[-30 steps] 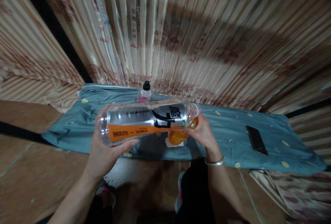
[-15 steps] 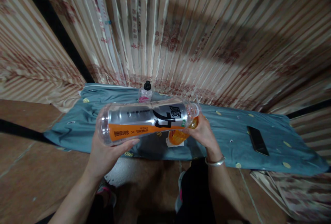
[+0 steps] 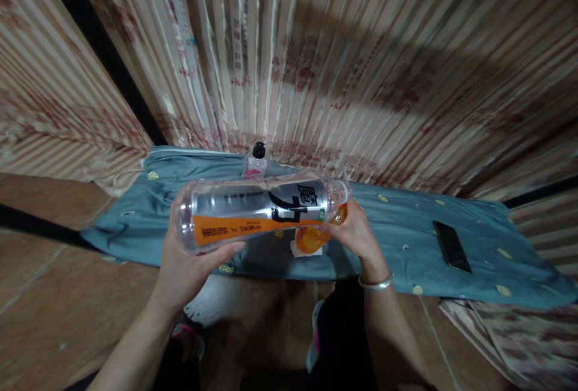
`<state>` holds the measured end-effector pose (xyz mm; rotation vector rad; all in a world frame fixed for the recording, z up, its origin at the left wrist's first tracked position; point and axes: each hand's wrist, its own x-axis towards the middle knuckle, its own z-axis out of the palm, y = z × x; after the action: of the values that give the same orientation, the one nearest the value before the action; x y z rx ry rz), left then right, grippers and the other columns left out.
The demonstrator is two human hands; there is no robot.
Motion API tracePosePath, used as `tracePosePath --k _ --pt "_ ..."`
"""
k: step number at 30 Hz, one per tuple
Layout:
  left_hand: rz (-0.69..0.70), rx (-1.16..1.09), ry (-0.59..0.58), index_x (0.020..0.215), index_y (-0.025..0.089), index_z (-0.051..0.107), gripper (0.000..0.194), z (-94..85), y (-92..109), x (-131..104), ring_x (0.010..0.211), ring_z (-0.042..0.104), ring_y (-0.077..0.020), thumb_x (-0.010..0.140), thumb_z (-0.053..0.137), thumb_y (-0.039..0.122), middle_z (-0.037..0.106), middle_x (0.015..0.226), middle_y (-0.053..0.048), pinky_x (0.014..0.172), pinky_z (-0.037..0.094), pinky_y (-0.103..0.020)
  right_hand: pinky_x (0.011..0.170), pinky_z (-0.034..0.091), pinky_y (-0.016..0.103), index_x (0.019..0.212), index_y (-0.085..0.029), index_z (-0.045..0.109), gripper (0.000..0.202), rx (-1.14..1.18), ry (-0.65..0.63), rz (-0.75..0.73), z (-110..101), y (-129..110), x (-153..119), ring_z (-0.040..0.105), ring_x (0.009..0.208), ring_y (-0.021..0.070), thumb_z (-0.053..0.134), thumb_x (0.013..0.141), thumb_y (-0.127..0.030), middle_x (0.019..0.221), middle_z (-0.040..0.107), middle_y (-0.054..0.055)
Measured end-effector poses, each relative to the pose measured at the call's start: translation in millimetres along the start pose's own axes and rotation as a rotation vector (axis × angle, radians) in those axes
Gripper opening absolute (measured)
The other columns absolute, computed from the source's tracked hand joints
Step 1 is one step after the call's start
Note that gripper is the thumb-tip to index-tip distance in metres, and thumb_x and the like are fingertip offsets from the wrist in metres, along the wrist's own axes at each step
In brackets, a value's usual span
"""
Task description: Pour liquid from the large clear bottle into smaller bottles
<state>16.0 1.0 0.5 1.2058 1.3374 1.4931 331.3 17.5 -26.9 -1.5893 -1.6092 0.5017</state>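
A large clear plastic bottle (image 3: pixel 257 205) with a silver and orange label lies almost level in the air, its uncapped mouth to the right. My left hand (image 3: pixel 183 267) is wrapped around its base end, thumb along the near side. My right hand (image 3: pixel 354 228) is closed around an orange see-through container (image 3: pixel 311 238), right under and beside the bottle's mouth. The big bottle hides part of that container, so its full shape does not show. Beneath the container is a piece of white paper (image 3: pixel 300 251).
A blue-green cloth (image 3: pixel 388 240) with yellow prints covers the low bench. A clear pump bottle (image 3: pixel 255 165) with a black top stands behind the large bottle. To the right lies a dark phone (image 3: pixel 451 246). A pleated curtain (image 3: pixel 316 78) hangs behind, with black poles (image 3: pixel 103 53) around.
The view has shifted very slightly. Both hands keep the same grip, and the large bottle stays almost level at the orange container.
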Motion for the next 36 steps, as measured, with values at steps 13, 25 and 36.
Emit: tracePosePath --k 13,25,36 --pt "-0.006 -0.032 0.005 0.141 0.019 0.061 0.114 -1.9 -2.1 -0.3 0.136 0.071 -0.0424 0.039 0.108 0.038 0.072 0.145 -0.017 0.115 0.058 -0.064 0.091 0.063 0.049 0.131 -0.023 0.066 0.078 -0.009 0.001 0.020 1.1 1.3 -0.8 0.079 0.101 0.0359 0.095 0.066 -0.056 0.113 0.084 0.011" --pt "0.007 0.008 0.022 0.146 0.016 0.058 0.122 2.0 -1.7 1.8 0.143 0.066 -0.0444 0.037 0.106 0.042 0.071 0.144 -0.017 0.125 0.049 -0.065 0.093 0.064 0.049 0.129 -0.023 0.067 0.076 0.032 -0.005 0.008 -0.1 -1.5 0.2 0.079 0.103 0.0358 0.095 0.065 -0.053 0.116 0.084 0.011" --pt "0.030 0.011 0.042 0.145 0.016 0.059 0.123 -1.5 -4.5 2.7 0.144 0.065 -0.0459 0.035 0.106 0.044 0.072 0.139 -0.015 0.126 0.047 -0.067 0.095 0.063 0.050 0.131 -0.024 0.066 0.078 0.028 -0.002 0.020 0.2 -1.1 0.0 0.079 0.103 0.0356 0.095 0.065 -0.054 0.116 0.083 0.011"
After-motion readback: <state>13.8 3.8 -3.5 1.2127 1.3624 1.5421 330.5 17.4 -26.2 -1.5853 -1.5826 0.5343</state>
